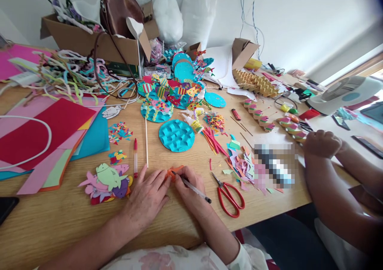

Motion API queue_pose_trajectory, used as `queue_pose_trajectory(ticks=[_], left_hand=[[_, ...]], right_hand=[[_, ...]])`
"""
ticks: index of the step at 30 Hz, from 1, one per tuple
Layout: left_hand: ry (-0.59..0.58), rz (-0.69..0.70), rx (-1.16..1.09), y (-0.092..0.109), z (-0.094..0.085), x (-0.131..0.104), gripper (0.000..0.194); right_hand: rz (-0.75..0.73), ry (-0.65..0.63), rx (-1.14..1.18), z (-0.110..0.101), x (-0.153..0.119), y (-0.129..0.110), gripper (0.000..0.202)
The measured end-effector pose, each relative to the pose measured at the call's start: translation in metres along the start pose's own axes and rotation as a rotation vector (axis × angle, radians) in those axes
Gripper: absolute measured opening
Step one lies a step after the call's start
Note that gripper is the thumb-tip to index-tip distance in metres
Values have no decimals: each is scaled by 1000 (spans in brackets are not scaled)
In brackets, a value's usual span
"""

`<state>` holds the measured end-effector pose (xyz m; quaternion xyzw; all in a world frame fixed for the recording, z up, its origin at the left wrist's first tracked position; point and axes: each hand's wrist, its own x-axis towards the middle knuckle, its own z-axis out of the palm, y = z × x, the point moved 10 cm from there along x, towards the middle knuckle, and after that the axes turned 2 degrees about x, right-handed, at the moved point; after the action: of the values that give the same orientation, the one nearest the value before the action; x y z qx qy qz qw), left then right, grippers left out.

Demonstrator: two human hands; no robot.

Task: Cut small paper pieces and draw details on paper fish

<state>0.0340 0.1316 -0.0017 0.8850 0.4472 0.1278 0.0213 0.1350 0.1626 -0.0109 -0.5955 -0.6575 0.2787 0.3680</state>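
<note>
My left hand [149, 194] lies with outstretched fingers on the wooden table, its fingertips against a small orange paper piece [174, 170]. A clear-barrelled pen with a black cap end [194, 190] is gripped in my right hand [191, 184], its tip at the orange paper. My hands partly cover that paper, so its full outline is hidden. Left of my left hand is a pile of paper fish cut-outs [107, 178], a green one on top. Red-handled scissors [230, 196] lie partly open, right of my right hand. A red-capped pen [135, 158] and a wooden stick [146, 142] lie beyond my left hand.
A turquoise scalloped disc [176, 135], glue bottle [194, 124] and paper scraps [242, 162] lie ahead. Coloured sheets [54, 138] are stacked left. Decorated fish crafts [170, 90] and a cardboard box [89, 42] stand behind. Another person's arms [332, 178] rest at right.
</note>
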Motion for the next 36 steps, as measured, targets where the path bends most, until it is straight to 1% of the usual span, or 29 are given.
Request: queue_pose_trajectory(ticks=[7,15,19,25,29,31,36], left_hand=[[-29,0,42,2,1,4,30],[-5,6,37,2,-3,4,27],[-8,4,28,2,-2,3,27],[-9,-5,10,1,0,3,23],[-8,-3,18,1,0,2,22],[-13,-1,27,2,1,2,25],[-33,-1,40,1,2,4,32]], right_hand=[[-17,-9,22,1,0,-2,11],[-23,-38,16,4,-1,-3,10],[-19,-52,4,5,-1,-4,10],[-69,-58,-6,7,-1,-11,12],[-57,-67,7,7,-1,-10,11],[-41,-51,34,5,-1,-7,11],[10,73,57,-9,-1,3,11]])
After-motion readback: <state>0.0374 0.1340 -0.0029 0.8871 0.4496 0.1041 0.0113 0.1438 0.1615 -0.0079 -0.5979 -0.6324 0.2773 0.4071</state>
